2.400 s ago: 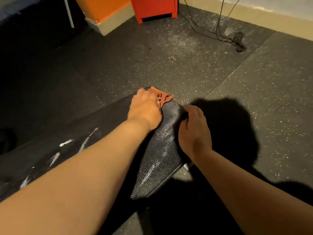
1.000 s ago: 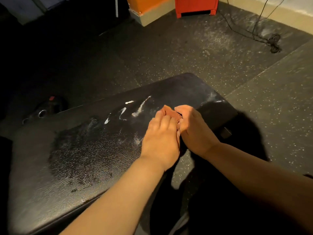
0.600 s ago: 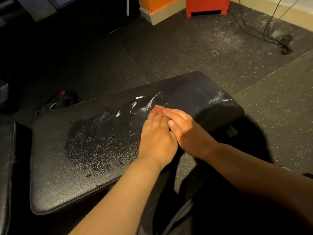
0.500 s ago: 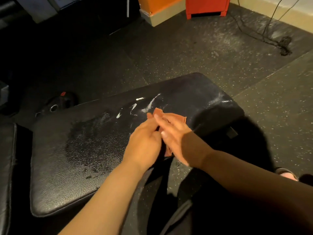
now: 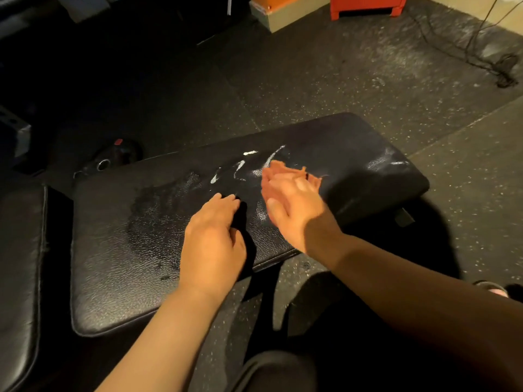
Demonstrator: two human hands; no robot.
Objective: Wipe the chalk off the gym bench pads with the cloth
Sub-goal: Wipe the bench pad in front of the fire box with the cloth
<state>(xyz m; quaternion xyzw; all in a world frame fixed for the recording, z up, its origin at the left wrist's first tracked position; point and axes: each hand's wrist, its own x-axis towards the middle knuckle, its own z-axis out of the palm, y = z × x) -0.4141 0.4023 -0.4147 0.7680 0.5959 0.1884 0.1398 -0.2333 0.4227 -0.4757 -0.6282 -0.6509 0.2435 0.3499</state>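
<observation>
Step in hand: cloth (image 5: pixel 285 171) carried by right hand (image 5: pixel 294 205) toward chalk streaks (image 5: pixel 240 166) near far edge of bench pad (image 5: pixel 127 250). Right fingers seen nearly straight over cloth, blurred; whether cloth is pinched cannot be told. Left hand (image 5: pixel 212 244) rested on middle of pad, fingers loosely bent, nothing held. Next move, as judged: cloth to be pressed flat and dragged across streaks. Compared with half second earlier: hands separated, left hand drawn back from cloth toward near edge of pad.

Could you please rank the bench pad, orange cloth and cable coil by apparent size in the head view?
1. Bench pad.
2. Orange cloth, partly hidden by the right hand.
3. Cable coil, farther off; nearly cloth-sized, so that order is unsure.
</observation>
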